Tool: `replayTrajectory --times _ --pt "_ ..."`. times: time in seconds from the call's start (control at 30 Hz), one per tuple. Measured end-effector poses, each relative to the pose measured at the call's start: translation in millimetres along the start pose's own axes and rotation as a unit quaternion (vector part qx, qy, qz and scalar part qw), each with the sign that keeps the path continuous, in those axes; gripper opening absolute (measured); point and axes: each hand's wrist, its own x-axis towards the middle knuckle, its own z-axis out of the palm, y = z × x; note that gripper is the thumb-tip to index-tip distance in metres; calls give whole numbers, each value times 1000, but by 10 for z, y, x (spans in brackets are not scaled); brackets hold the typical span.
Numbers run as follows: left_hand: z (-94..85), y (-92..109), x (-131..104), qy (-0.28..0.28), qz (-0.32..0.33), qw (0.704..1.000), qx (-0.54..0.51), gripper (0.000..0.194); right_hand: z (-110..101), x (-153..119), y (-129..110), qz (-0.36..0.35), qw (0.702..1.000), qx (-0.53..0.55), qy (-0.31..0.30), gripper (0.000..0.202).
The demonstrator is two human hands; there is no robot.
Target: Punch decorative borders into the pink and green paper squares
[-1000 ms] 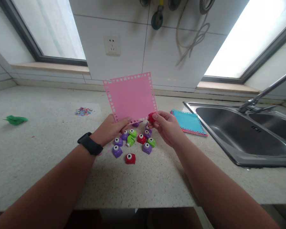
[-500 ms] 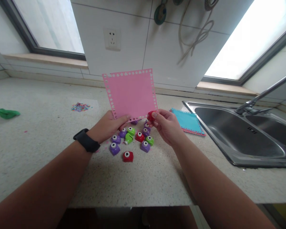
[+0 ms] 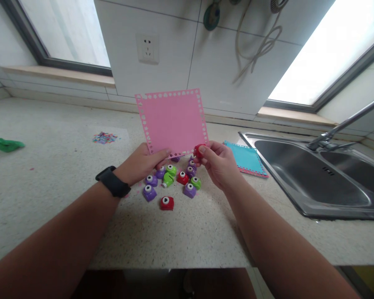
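Note:
A pink paper sheet with small shapes punched along its edges is held up above the counter. My left hand pinches its lower left edge, thumb on the near face. In my right hand is a red craft punch, gripped between thumb and fingers at the sheet's lower right corner. Beneath lie several more punches: a red one with a heart mark, another red one, a green one and purple ones such as this punch. The sheet and hands partly hide the rearmost ones.
A stack of punched sheets, blue on top, lies beside the steel sink at the right. Colourful paper bits are piled at the left, with a crumpled green item farther out. The tiled wall rises behind.
The view has shifted very slightly. Both hands keep their hold, and the sheet and red punch stay nearly in place.

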Motion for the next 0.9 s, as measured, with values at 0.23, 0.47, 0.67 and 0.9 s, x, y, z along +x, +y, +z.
replayTrajectory --times 0.23,0.47,0.67,0.9 --pt "4 2 12 0 1 1000 -2 41 -9 -1 -15 -3 1000 -21 -20 23" --pt "-30 -68 29 15 3 1000 -7 39 -37 15 -22 16 999 1 -35 19" --pt "-61 -87 46 19 5 1000 16 45 -83 14 -5 46 998 -1 -53 23" --pt "-86 -74 47 32 2 999 40 48 -124 10 -18 81 991 -61 -91 28"
